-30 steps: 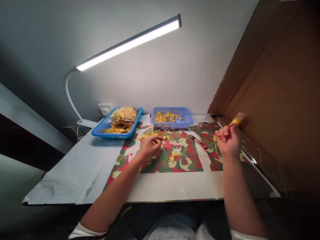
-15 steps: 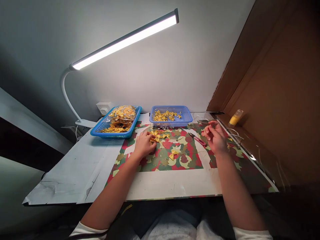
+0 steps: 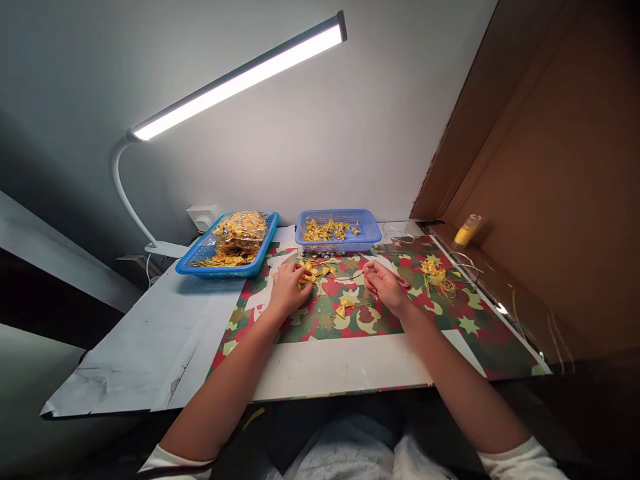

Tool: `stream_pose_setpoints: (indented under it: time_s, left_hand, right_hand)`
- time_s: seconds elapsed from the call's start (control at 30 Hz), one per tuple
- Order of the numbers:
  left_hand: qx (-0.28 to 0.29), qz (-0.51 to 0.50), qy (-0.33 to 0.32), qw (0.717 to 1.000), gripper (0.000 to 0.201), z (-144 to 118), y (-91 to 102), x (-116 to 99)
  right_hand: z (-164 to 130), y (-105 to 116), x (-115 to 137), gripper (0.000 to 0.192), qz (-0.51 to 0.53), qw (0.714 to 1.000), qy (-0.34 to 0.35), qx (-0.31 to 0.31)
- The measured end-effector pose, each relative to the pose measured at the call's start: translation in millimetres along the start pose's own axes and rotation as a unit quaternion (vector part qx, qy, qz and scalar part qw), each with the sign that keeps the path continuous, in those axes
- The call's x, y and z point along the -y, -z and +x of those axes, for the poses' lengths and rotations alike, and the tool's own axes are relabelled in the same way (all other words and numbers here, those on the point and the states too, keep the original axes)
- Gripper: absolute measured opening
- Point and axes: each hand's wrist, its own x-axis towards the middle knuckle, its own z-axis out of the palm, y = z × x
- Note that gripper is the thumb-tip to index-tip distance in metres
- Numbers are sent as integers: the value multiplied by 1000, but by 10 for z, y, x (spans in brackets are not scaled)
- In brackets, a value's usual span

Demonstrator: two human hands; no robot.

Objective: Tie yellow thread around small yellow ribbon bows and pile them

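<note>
My left hand (image 3: 289, 288) rests on the patterned mat with its fingers curled against a small pile of yellow ribbon bows (image 3: 316, 269); a bow at the fingertips is partly covered. To the right, my right hand (image 3: 384, 285) is closed in a pinch at the end of a thin strand (image 3: 347, 277) that runs left toward the pile. Nearer to me lies a single yellow bow (image 3: 344, 307), its thin tail stretching right, under the right hand. A red-handled tool (image 3: 403, 282) lies partly hidden behind that hand.
A blue basket (image 3: 187, 268) with bagged and loose bows stands at the left, a lilac basket (image 3: 370, 233) with bows at the back. Small silvery beads (image 3: 325, 254) lie before it. More yellow bows (image 3: 436, 275), a yellow bottle (image 3: 466, 232) and a lamp (image 3: 240, 77) are around.
My right hand has moved left and down, from beyond the red-handled tool to the strand's end, uncovering the bows at the right. My left hand has stayed at the pile.
</note>
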Motion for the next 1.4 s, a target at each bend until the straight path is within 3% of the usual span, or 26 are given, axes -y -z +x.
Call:
stream_pose_setpoints:
  time_s: [0.13,0.37,0.73,0.87,1.0,1.1,1.23,1.33,1.4]
  left_hand:
    - [-17,2,-17,1000,22,91,-38,-29]
    - [53,18,-93,994,31,524,-219,-209]
    - [47,-3,9,999,30,767,-337,-210]
    - [36,-55,27,997,21,800,-315,-147]
    - [-15,-147,32,989,18,733,-229,-150]
    - [-30,-237,33,971,26,560,-167,-241]
    - [15,-351,26,936,36,237,-125,-427]
    - [68,-522,78,847,40,58,-114,-529]
    - [65,-564,104,816,39,0,-116,-558]
  right_hand:
    - [0,-64,-30,28,-3,1000,-8,-1]
    - [16,-99,-106,19,-29,999,-15,-21]
    - [23,-157,-189,23,-27,999,-22,-4]
    - [32,-152,-195,24,-24,1000,-19,-5]
    - [21,-151,-197,26,-44,999,2,-3]
    - [-2,-176,-192,27,-71,997,26,-12]
    - [-50,-233,-169,25,-93,993,58,-39]
    - [-85,-264,-157,23,-138,984,93,-59]
    - [-100,-272,-156,22,-181,975,110,-63]
